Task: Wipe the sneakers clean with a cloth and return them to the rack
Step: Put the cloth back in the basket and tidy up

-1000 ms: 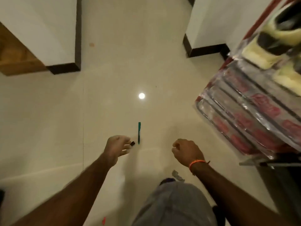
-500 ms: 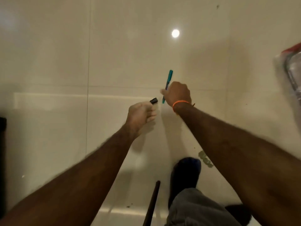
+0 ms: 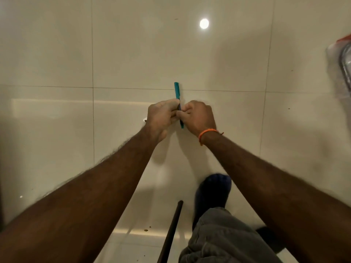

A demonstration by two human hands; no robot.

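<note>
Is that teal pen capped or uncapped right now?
Cannot tell. Both hands, left and right, close around the middle of the teal pen; a dark part shows between the fingers, but whether a cap is seated is hidden.

Only a corner of the plastic-wrapped metal shoe rack (image 3: 341,73) showed, cut off by the right edge of the head view. A curved silvery tube ran down through the crinkled clear wrapping, with a red patch at its top. The corner was blurred and sat against the pale glossy floor tiles (image 3: 133,54), well apart from the middle.
</note>
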